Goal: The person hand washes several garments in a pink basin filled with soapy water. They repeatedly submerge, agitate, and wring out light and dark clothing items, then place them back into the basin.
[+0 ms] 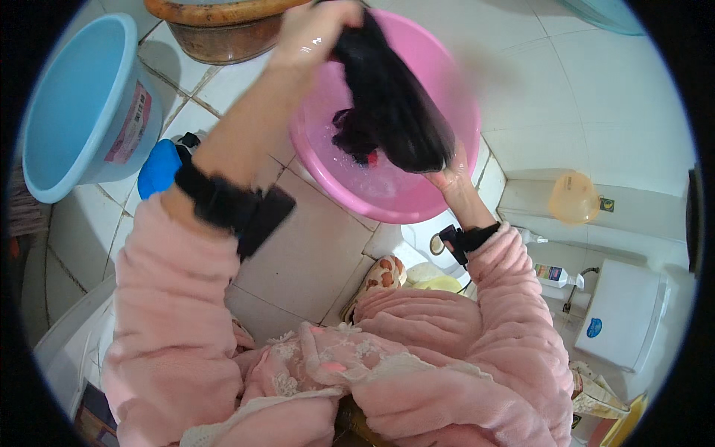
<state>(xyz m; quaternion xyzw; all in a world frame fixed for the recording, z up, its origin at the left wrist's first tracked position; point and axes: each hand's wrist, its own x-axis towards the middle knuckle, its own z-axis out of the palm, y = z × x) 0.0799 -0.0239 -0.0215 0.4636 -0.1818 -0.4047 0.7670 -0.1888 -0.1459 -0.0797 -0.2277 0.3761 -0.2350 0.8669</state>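
My left hand [318, 33], wet, grips the upper end of a black cloth item [391, 95] at the top of the view. The lower end of the same cloth rests in my right hand [451, 170], whose fingers are partly hidden behind it. The cloth is stretched slantwise between both hands, above a pink plastic basin [385, 212]. Bubbly water [385, 181] stands in the basin. Another dark cloth item [352, 134] with a small red part lies in that water.
A light blue plastic tub [120, 134] stands tilted at the left, near a blue object [159, 167]. At the top is a brown basin [223, 42]. A white toilet cistern [623, 315], spray bottle [558, 275] and orange wall-side container [573, 197] are at the right.
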